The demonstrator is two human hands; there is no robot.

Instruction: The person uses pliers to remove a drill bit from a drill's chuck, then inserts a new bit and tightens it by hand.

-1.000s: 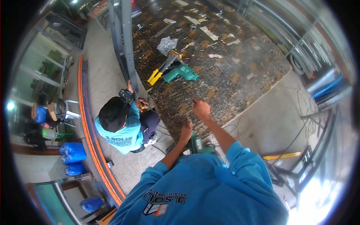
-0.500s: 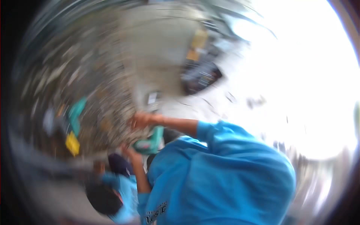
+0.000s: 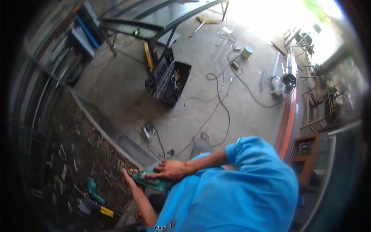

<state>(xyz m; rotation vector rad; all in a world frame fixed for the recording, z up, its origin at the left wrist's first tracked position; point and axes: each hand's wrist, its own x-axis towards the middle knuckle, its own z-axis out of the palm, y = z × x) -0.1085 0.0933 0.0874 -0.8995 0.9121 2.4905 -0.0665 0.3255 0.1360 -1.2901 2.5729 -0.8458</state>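
A green power tool (image 3: 156,185) is held between my two hands, low in front of my blue shirt. My right hand (image 3: 172,170) lies over its top, fingers reaching across the body toward its front end. Around the front end is my left hand (image 3: 133,178), its thumb side up and its other fingers partly hidden behind the tool. On the dark, littered surface to the left rest another green tool (image 3: 94,191) and a yellow-handled tool (image 3: 105,211).
An open black toolbox (image 3: 170,83) stands on the concrete floor (image 3: 205,112) near a metal frame table (image 3: 154,27). Black cables (image 3: 228,112) snake across the floor. Red metal bars (image 3: 288,120) lie at the right; a small can (image 3: 247,52) stands further back.
The view has turned and sharpened. My right hand, earlier apart from the green power tool, now lies on it, and my left hand is now at its front end. The person at lower left has left view.
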